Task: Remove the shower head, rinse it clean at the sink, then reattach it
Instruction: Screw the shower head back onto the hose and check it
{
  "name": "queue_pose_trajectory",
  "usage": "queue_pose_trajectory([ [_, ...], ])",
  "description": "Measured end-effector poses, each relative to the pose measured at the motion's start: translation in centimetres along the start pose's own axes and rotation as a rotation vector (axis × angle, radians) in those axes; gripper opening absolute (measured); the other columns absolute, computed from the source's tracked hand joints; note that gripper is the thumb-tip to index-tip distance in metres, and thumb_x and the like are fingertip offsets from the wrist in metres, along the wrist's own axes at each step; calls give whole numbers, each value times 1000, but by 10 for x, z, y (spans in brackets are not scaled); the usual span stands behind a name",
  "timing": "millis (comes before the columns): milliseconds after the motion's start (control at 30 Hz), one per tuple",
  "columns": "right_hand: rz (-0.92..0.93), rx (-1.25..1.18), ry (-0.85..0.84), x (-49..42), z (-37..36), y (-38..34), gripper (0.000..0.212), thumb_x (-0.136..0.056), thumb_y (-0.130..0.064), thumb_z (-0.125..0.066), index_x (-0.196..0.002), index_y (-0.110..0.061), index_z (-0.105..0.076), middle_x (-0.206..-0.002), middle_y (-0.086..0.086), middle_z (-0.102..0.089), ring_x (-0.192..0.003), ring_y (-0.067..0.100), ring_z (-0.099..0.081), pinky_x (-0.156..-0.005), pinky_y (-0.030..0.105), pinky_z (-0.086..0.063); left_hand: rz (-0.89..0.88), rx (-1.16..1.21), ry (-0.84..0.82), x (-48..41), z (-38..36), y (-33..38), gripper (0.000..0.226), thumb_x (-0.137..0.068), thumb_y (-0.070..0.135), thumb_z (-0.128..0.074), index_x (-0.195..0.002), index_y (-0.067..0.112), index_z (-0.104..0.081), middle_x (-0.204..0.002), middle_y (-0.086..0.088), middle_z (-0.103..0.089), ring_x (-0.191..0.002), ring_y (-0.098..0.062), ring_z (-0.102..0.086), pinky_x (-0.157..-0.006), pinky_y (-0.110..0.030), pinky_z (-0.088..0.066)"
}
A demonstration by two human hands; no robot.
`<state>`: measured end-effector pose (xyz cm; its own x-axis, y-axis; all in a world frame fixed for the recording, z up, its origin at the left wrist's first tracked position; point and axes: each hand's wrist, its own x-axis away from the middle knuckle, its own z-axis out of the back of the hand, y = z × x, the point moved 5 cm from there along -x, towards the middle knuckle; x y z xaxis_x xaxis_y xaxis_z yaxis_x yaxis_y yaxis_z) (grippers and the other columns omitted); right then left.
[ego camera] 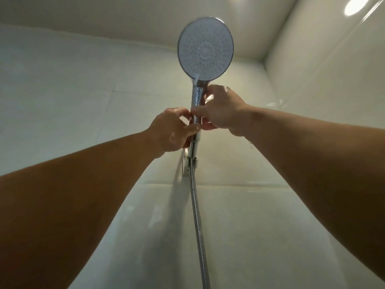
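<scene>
Two hands grasp the handle of the shower head point(205, 46) just above the wall bracket point(192, 152), left hand point(173, 130) nearer it, right hand point(221, 109) higher, the hose point(195, 205) hanging below; seemingly the lift-off or reseating step, which next calls for a straight pull or push along the bracket.

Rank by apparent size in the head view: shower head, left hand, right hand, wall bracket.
1. shower head
2. right hand and left hand: alike, not ranked
3. wall bracket, partly hidden

Both hands, left hand point(174, 130) and right hand point(224, 110), grip the shower head point(205, 47) handle.
</scene>
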<state>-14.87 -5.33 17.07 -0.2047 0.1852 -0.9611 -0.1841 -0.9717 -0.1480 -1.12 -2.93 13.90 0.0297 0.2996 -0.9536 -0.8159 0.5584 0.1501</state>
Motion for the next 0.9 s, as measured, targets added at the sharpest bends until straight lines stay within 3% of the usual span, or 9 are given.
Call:
queue_pose_trajectory([
  [333, 40, -52, -49, 5, -3, 0, 30, -91, -16, -75, -115, -14, -57, -102, 14, -72, -84, 28, -76, -70, 41, -65, 45, 100, -37, 9, 1, -4, 24, -92, 27, -72, -113, 22, -61, -94, -4, -73, -89, -27, -74, -85, -44, -62],
  [467, 77, -40, -94, 14, -9, 8, 33, -90, -14, -75, -117, -15, -56, -97, 13, -72, -82, 28, -76, -73, 45, -65, 41, 20, -84, 18, -4, -7, 28, -92, 28, -71, -118, 25, -60, -96, 3, -73, -90, -22, -73, -88, -42, -61],
  [633, 97, -49, -112, 25, -20, 20, 30, -91, -12, -73, -113, -22, -55, -95, 9, -69, -86, 30, -73, -76, 47, -64, 31, -75, -76, 27, -10, -18, 18, -93, 31, -70, -108, 29, -60, -90, 11, -72, -86, -13, -69, -79, -26, -54],
  [900, 25, -96, -32, 31, -30, 43, 18, -95, -32, -70, -108, -23, -62, -98, 4, -76, -81, 22, -75, -83, 42, -63, 52, -43, -32, 27, -16, -34, 19, -92, 38, -70, -106, 25, -66, -88, 7, -75, -85, -17, -71, -87, -41, -59],
])
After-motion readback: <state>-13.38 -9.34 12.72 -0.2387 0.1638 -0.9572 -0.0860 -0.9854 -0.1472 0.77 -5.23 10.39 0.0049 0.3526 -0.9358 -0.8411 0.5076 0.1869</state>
